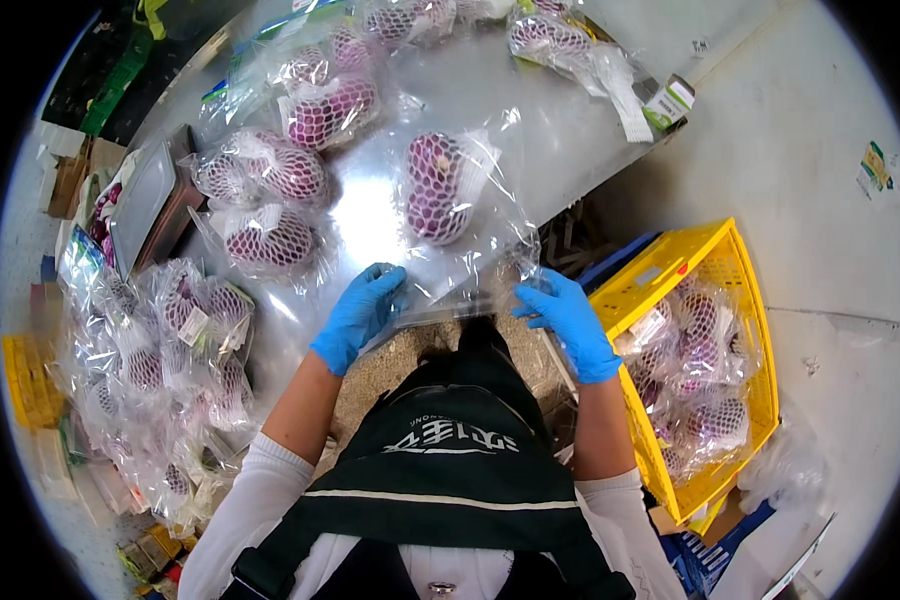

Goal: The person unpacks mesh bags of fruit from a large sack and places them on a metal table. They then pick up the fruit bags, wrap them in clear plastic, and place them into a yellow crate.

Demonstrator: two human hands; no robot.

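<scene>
A clear plastic bag lies on the metal table point(495, 82) before me; in it is purple produce in a white foam net point(436, 187), its kind not certain. My left hand point(364, 311), in a blue glove, pinches the bag's near left edge between thumb and fingers. At the bag's near right corner is my right hand point(566, 319), gloved in blue too, with film at its thumb and fingertips. More netted purple produce in clear bags point(270, 240) sits left of the bag and along the table's far side.
A yellow plastic crate point(769, 360) with bagged netted produce stands to my right. Many similar bags point(142, 367) are heaped at left, beside a tilted grey tray point(144, 202). A small green and white box point(669, 103) sits at the table's far right corner.
</scene>
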